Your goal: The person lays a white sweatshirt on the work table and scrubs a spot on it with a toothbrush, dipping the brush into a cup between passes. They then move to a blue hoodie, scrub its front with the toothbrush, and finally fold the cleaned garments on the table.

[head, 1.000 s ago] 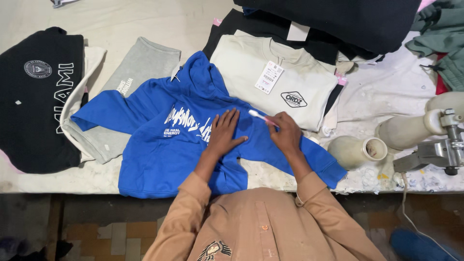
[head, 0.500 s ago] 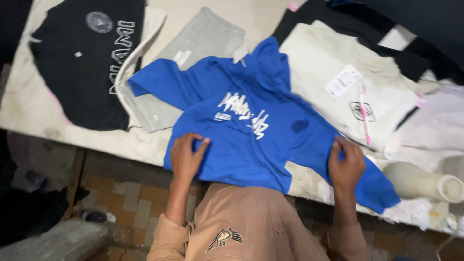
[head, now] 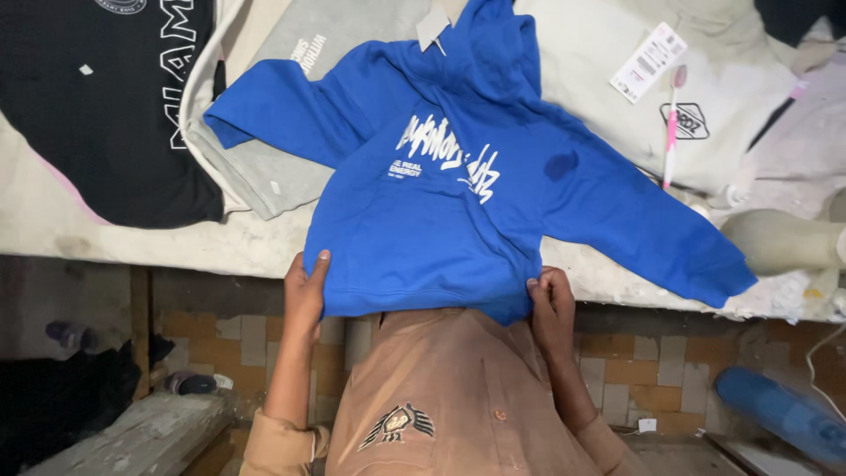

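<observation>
Both hands on the hem now: the left hand and the right hand have their fingers pinched shut on the bottom corners of the soft blue fleece hoodie with white chest lettering. It lies flat on the pale, stained counter, sleeves spread, overlapping a grey sweatshirt.

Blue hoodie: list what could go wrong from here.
1. The hoodie hangs over the table edge, each hand's grip (left hand, right hand) on its hem; a pull may drag it onto the floor.
2. Its sleeve lies near the pink toothbrush; tugging could sweep that off.
3. A dark spot shows on the chest, possibly wet, and might spread.
</observation>
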Demonstrator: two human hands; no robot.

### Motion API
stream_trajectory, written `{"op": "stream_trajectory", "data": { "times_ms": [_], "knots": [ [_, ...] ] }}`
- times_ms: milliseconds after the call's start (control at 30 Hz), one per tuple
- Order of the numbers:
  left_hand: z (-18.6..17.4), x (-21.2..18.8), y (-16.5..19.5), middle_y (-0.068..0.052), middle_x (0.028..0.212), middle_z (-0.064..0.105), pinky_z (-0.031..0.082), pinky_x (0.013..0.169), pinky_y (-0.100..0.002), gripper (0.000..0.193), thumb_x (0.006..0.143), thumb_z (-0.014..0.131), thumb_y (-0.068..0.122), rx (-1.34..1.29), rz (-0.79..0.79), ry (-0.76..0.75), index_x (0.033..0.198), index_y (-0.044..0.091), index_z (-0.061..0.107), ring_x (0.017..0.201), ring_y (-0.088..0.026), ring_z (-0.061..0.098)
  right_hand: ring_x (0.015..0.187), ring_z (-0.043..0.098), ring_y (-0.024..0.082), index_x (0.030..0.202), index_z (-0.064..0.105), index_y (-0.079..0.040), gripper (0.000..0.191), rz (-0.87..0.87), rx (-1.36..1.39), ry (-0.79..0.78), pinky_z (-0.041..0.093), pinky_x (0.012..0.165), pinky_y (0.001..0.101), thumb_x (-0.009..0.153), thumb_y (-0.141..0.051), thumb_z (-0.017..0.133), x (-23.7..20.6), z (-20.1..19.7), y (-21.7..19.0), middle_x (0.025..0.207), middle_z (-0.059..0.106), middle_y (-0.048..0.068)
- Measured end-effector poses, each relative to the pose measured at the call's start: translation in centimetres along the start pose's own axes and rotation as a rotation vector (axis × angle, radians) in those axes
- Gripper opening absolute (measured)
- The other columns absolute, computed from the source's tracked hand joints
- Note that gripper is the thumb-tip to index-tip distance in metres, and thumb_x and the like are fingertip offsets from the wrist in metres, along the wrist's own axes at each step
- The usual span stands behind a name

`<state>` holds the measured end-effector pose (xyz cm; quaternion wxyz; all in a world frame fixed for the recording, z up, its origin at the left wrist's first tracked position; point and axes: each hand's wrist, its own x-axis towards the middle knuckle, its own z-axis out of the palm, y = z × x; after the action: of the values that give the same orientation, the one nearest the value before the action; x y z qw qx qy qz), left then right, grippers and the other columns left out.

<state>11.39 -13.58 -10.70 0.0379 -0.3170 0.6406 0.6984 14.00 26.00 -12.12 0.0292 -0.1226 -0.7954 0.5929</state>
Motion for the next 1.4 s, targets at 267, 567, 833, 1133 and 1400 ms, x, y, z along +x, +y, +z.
{"op": "stream_trajectory", "data": {
  "times_ms": [267, 567, 833, 1133, 1400],
  "knots": [
    [-1.1, -5.2, -0.6, -0.01, 0.105, 0.074, 0.057, 0.08, -0.033, 0.036, 0.097, 0.068, 0.028, -0.162, -0.158, -0.021, 0.119, 0.0, 0.066, 0.09, -0.016, 0.07, 0.067, 0.044, 0.007, 0.118, 0.057, -0.009, 0.029, 0.274, 0.122, -0.055, 0.038, 0.06, 0.0225, 0.094, -0.014, 0.071, -2.8, 2.2, -1.6, 0.084, 0.062, 0.003],
    [-5.1, -7.7, -4.6, 0.002, 0.081, 0.062, 0.038, 0.046, -0.023, 0.028, 0.101, 0.068, 0.04, -0.375, -0.056, 0.352, 0.098, 0.014, 0.059, 0.056, -0.006, 0.05, 0.074, 0.06, 0.006, 0.113, 0.065, -0.004, 0.018, 0.368, 0.41, 0.14, 0.05, 0.065, 0.0215, 0.098, -0.013, 0.066, -6.9, -2.4, 0.7, 0.091, 0.069, 0.002],
    [-8.1, -7.5, -3.2, 0.0, 0.084, 0.07, 0.042, 0.045, -0.02, 0.017, 0.096, 0.071, 0.025, -0.206, 0.238, 0.428, 0.1, 0.011, 0.064, 0.059, -0.005, 0.057, 0.073, 0.057, 0.006, 0.115, 0.068, -0.005, 0.014, 0.356, 0.195, 0.049, 0.046, 0.062, 0.0218, 0.102, -0.01, 0.064, -10.3, -3.0, 2.8, 0.091, 0.066, -0.001],
    [-3.5, 0.1, 4.0, -0.011, 0.091, 0.074, 0.054, 0.078, -0.042, 0.025, 0.099, 0.068, 0.028, 0.499, 0.483, 0.476, 0.106, 0.005, 0.062, 0.085, -0.028, 0.071, 0.074, 0.053, 0.007, 0.114, 0.073, -0.003, 0.018, 0.189, -0.191, 0.312, 0.044, 0.07, 0.0229, 0.099, -0.013, 0.071, -8.0, -1.4, -0.6, 0.086, 0.065, 0.002],
    [1.7, 12.3, 17.3, -0.032, 0.12, 0.056, 0.048, 0.09, -0.052, 0.077, 0.089, 0.085, 0.047, 0.857, 0.557, 0.462, 0.128, -0.004, 0.043, 0.104, -0.051, 0.059, 0.086, 0.065, 0.011, 0.116, 0.067, 0.0, 0.019, 0.07, -0.198, 0.621, 0.052, 0.079, 0.0248, 0.101, -0.011, 0.072, 2.0, 1.7, -5.9, 0.101, 0.07, 0.006]
  ]
}}
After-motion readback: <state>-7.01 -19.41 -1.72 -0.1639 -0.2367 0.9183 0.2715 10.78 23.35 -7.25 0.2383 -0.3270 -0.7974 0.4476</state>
